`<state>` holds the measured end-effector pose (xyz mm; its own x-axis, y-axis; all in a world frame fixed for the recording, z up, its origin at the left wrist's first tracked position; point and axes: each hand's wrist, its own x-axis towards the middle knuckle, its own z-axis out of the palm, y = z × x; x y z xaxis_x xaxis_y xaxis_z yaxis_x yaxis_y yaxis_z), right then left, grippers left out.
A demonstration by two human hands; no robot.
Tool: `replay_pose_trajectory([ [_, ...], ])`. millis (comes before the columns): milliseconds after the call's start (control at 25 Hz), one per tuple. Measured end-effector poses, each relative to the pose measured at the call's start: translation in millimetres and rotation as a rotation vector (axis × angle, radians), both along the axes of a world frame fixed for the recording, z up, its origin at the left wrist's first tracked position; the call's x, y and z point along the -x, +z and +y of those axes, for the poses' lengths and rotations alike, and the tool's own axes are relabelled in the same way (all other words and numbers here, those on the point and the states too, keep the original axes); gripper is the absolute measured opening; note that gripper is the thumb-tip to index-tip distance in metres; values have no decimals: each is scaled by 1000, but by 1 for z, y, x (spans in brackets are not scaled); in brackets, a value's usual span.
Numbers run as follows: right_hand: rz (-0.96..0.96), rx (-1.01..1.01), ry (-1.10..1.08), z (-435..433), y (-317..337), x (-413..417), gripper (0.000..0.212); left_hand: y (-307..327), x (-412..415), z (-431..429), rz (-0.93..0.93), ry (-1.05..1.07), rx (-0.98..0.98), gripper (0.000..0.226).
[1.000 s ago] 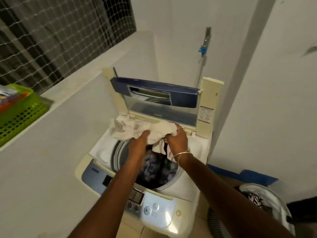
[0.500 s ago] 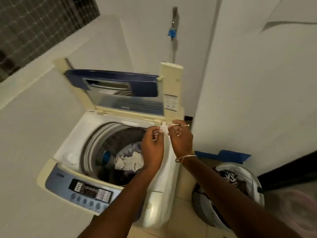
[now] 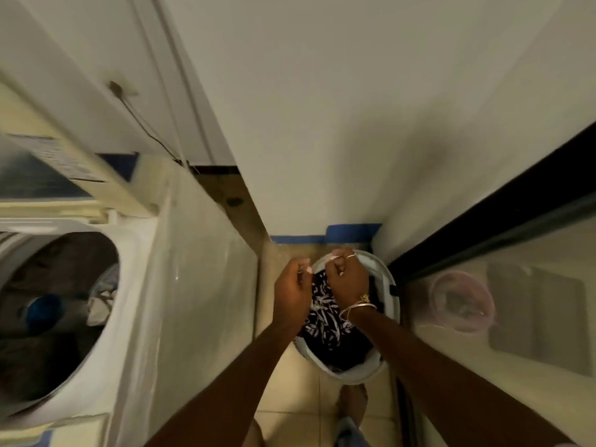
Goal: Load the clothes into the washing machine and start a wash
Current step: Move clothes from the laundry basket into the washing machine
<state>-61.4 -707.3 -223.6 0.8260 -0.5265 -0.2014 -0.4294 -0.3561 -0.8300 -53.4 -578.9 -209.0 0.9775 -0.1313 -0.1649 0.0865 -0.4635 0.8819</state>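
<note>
We see the dark patterned garment [image 3: 322,321] in the white basket [image 3: 392,295] on the floor, lying 12 to 6 o'clock, directly under the left hand [image 3: 292,293] and right hand [image 3: 347,280]. Both are curled, the right more squarely over it. We cannot tell whether they pinch cloth. The washing machine [image 3: 180,285] stands open at 9 o'clock.

The view has been swung away from the washing machine [image 3: 193,285] towards the floor at its right; the white cloth held over the opening a second ago has been let go and is now seen down inside the drum [image 3: 58,301]. Both hands have been brought off the machine's top; the left hand [image 3: 292,291] and right hand [image 3: 348,279] are now placed, fingers curled, over the dark patterned garment [image 3: 322,311] in the laundry basket [image 3: 392,285]; its top edge is possibly pinched, though blur leaves that unclear.
</note>
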Motion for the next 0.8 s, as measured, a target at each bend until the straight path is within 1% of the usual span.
replay_pose_trajectory([
  [80,159,51,60,-33,-63,13,24,-51,6,-19,128,3,-28,12],
  [200,384,89,301,-60,-158,32,63,-130,17,-31,414,107,-11,13],
  [240,459,98,362,-65,-185,37,74,-154,23,-32,463,120,-8,14],
  [320,611,139,477,-68,-233,42,91,-198,33,-30,492,105,-16,15],
  [400,737,148,565,-60,-272,45,101,-228,39,-25,512,70,-15,16],
  [480,785,240,625,-48,-299,49,96,-246,41,-23,550,65,12,22],
  [560,740,415,655,-43,-317,53,76,-256,42,-18,605,57,61,33],
  [600,684,455,660,-44,-316,53,64,-256,44,-13,627,54,97,38],
  [680,578,402,609,-50,-300,49,48,-250,47,0,635,-1,113,50],
  [800,413,249,384,-45,-239,41,40,-217,45,11,546,-183,122,74],
])
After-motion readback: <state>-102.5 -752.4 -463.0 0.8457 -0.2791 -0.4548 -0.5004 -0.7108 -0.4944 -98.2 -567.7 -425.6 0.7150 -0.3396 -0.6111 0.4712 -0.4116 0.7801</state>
